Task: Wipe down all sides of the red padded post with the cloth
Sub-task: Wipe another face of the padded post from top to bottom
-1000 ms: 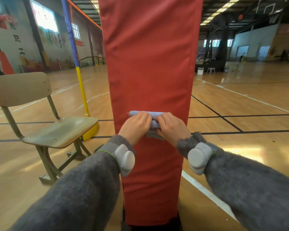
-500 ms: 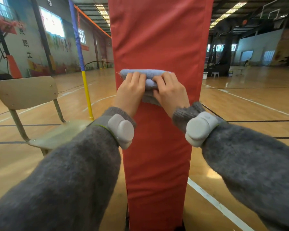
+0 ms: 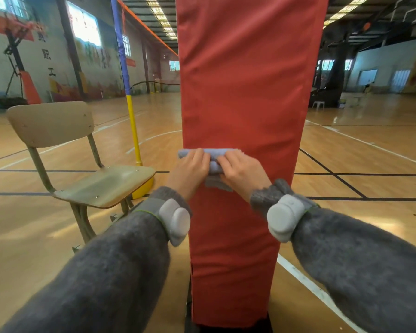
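The red padded post (image 3: pixel 245 80) stands upright straight ahead and fills the middle of the view from top to floor. A folded light blue cloth (image 3: pixel 214 153) is pressed flat against the post's near face at about mid height. My left hand (image 3: pixel 190 170) holds the cloth's left half and my right hand (image 3: pixel 243 171) holds its right half, fingers curled over the top fold. A loose corner of the cloth hangs below my right hand. Both wrists carry grey sleeves and pale wrist devices.
A wooden chair (image 3: pixel 82 164) with metal legs stands close on the left of the post. Behind it rises a blue and yellow net pole (image 3: pixel 130 97) on a yellow base. Wooden court floor (image 3: pixel 358 164) with painted lines spreads on both sides.
Both hands slid the cloth up the post's near face between the first and second frames, then back down to mid height now. The grip on the cloth stayed the same.
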The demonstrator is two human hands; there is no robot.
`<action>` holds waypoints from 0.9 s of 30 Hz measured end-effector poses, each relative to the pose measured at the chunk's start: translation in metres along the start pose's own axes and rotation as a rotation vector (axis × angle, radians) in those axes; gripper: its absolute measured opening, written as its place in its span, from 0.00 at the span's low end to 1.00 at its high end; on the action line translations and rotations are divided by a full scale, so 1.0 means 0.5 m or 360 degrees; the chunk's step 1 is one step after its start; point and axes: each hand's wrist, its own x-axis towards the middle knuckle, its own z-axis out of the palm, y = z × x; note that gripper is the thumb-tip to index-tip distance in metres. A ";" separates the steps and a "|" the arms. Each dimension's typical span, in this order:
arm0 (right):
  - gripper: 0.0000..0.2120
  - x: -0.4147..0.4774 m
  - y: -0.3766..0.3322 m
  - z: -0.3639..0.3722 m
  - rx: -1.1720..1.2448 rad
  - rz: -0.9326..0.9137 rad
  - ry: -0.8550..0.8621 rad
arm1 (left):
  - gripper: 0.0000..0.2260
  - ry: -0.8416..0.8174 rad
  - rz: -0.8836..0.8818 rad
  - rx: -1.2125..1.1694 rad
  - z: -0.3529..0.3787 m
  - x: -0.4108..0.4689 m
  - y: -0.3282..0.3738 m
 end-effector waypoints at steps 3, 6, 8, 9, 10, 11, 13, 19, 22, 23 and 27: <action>0.03 0.071 0.046 -0.018 -0.0124 0.0038 0.0099 | 0.11 0.0172 -0.0079 0.0099 -0.017 0.061 -0.037; 0.09 0.147 0.082 -0.029 -0.0239 0.0135 0.0195 | 0.09 0.0165 -0.0181 0.0139 -0.034 0.127 -0.077; 0.10 0.177 0.096 -0.029 -0.0301 0.0204 0.0274 | 0.09 0.0169 -0.0294 0.0111 -0.032 0.149 -0.094; 0.09 0.182 0.100 -0.027 -0.0315 0.0211 0.0323 | 0.08 0.0191 -0.0336 0.0069 -0.027 0.150 -0.101; 0.09 0.180 0.101 -0.023 -0.0319 0.0196 0.0364 | 0.08 0.0216 -0.0355 0.0004 -0.022 0.148 -0.105; 0.09 0.173 0.099 -0.019 -0.0313 0.0177 0.0389 | 0.09 0.0242 -0.0357 -0.0067 -0.018 0.142 -0.109; 0.08 0.153 0.088 -0.014 -0.0279 0.0168 0.0377 | 0.09 0.0256 -0.0302 -0.0119 -0.016 0.127 -0.111; 0.06 0.068 0.018 0.006 -0.0100 0.0127 0.0165 | 0.09 0.0062 -0.0182 -0.0114 -0.001 0.020 -0.062; 0.07 0.010 -0.026 0.025 -0.0038 0.0149 0.0076 | 0.08 -0.0012 -0.0193 -0.0173 0.022 -0.036 -0.028; 0.08 -0.007 -0.039 0.030 -0.0018 0.0172 0.0053 | 0.07 -0.0023 -0.0197 -0.0204 0.030 -0.052 -0.016; 0.12 -0.093 -0.112 0.041 0.0036 0.0205 -0.0074 | 0.07 -0.0138 -0.0143 -0.0251 0.046 -0.133 0.044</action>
